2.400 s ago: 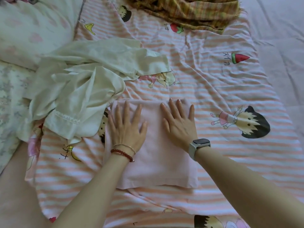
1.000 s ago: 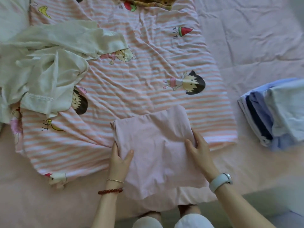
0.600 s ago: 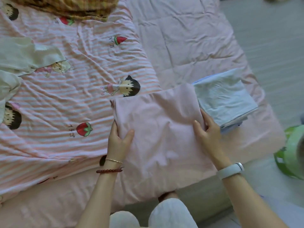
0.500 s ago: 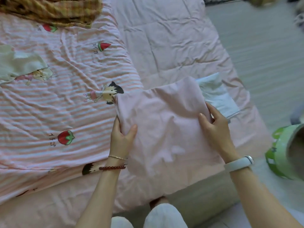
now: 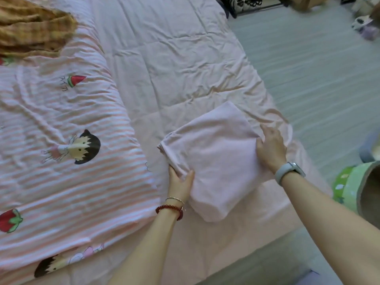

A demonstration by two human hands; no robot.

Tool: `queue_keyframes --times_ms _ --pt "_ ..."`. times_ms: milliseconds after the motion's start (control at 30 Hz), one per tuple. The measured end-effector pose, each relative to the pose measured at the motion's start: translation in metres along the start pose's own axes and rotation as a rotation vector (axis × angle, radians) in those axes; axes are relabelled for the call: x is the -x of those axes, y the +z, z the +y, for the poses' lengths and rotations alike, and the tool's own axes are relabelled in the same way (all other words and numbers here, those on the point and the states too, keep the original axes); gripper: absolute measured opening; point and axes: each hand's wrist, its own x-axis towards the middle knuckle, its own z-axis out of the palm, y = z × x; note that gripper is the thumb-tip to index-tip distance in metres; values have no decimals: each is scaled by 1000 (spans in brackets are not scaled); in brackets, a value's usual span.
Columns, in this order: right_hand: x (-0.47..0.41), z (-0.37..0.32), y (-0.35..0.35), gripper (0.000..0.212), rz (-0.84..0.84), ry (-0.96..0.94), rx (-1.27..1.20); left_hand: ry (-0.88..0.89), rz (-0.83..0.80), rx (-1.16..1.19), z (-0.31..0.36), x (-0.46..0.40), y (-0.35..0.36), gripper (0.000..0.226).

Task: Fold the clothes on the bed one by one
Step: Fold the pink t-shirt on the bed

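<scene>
Here the folded pink garment sits near the right edge of the bed, on the plain pink sheet, held at both sides; whatever lies under it is hidden by the cloth itself. The left hand grips its near-left edge, thumb curled on top of the fabric and the other fingers tucked out of sight beneath. The right hand rests at the garment's right edge with its fingers bent down over the fold, their tips lost against the cloth, so how far they reach under it cannot be told. A red bead bracelet and a thin bangle circle the left wrist, and a pale smartwatch sits on the right wrist. Just beside the garment to the left spreads a pink striped blanket printed with cartoon girls, strawberries and a watermelon slice, its edge close to the left hand but apart from the garment. Well away, at the top left corner, lies a rumpled yellow plaid cloth on that blanket. Off the bed to the right is pale floor, with a green patterned bin near the right forearm and blurred small things at the top right corner
</scene>
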Motion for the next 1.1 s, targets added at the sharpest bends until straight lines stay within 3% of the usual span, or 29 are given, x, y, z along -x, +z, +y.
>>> queue_keyframes --times_ms 67,133,233,333,433,633,900,1033,1100 --pt "17 -3 16 50 137 -139 110 -2 19 -47 -4 -5 0 66" --pt "31 -12 25 48 213 -287 155 27 167 -152 -2 -6 -1 78" --pt "41 -20 36 46 164 -388 282 200 401 -448 8 5 0 79" --pt "34 -15 45 50 0 -314 377 588 302 -948 16 11 15 65" --pt "19 0 50 52 -71 -220 368 752 145 -1262 14 6 39 63" --pt "0 26 57 50 -175 -103 201 799 58 -1403 8 -23 63 62" --pt "3 31 65 51 -245 -86 220 588 -68 -1452 -8 -44 51 79" --pt "15 7 49 51 -106 -86 333 547 -171 -1486 18 -35 40 79" --pt "34 -12 40 53 -18 -138 295 583 -138 -1463 34 -26 19 74"
